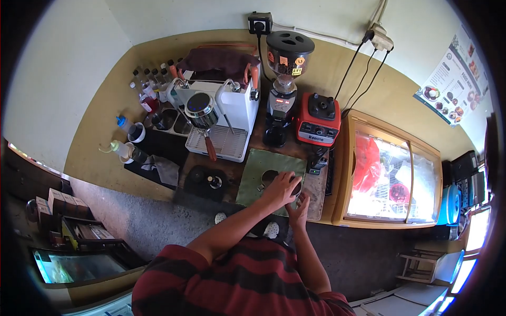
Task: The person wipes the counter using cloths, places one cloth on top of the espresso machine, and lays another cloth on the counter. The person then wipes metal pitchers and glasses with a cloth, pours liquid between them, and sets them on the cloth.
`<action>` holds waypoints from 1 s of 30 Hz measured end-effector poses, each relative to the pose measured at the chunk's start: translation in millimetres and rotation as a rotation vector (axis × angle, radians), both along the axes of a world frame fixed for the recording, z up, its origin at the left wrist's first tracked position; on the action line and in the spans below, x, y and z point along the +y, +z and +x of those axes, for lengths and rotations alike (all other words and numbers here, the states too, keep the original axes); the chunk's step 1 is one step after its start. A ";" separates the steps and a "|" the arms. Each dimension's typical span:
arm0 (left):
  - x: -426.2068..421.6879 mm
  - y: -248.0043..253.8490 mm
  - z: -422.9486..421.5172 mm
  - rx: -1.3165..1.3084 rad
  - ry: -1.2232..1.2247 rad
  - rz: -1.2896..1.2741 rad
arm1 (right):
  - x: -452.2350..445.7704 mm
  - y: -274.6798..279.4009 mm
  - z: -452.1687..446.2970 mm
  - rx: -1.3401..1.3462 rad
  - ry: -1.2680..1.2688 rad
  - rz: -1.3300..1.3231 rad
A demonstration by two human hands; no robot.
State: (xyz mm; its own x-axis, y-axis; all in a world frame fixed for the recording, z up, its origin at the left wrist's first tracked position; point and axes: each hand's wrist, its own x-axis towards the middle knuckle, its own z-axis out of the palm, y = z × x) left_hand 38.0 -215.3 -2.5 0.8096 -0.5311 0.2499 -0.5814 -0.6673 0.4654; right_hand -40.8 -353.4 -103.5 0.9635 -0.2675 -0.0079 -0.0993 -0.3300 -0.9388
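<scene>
On the green cloth [252, 176] at the counter's front lies a round, dark-topped metal cup [269, 177], with what looks like a small handle on its left side. My left hand [283, 188] reaches across the cup from above, fingers bent over its right part and hiding much of it. Close by, at the cloth's front right edge, my right hand [299, 209] has its fingers curled up beside a dark rounded thing [298, 188]. Whether that is part of the cup, and what the right fingers hold, I cannot make out.
Behind the cloth stand a coffee grinder [282, 102] and a red blender base [318, 124]. A white espresso machine [232, 124] is at the left, with a wooden-handled portafilter [211, 150]. Dark tamping mat [204, 183] lies left; a glass-lidded display case [387, 174] sits right.
</scene>
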 end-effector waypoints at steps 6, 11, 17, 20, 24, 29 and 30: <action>0.6 0.8 -4.0 0.016 0.004 0.048 | 7.7 -20.7 -28.9 0.160 -0.045 0.177; 30.2 42.5 -24.2 -0.081 0.071 -0.218 | 28.4 -29.8 -40.1 0.201 0.090 0.138; 152.4 17.6 -58.4 0.007 0.222 -0.474 | 131.4 -14.5 1.9 0.266 -0.030 0.732; 243.9 24.9 -71.8 -0.142 0.340 -0.450 | 170.4 -32.9 30.6 0.291 -0.259 0.851; 370.8 -10.1 -76.2 -0.178 0.585 -0.368 | 184.0 -52.3 40.4 0.171 -0.431 0.790; 482.4 -59.0 -62.1 -0.162 0.789 -0.001 | 177.2 -50.7 24.4 0.159 -0.494 0.710; 493.4 -62.5 -56.0 -0.081 0.798 0.038 | 173.5 -46.2 17.4 0.172 -0.462 0.702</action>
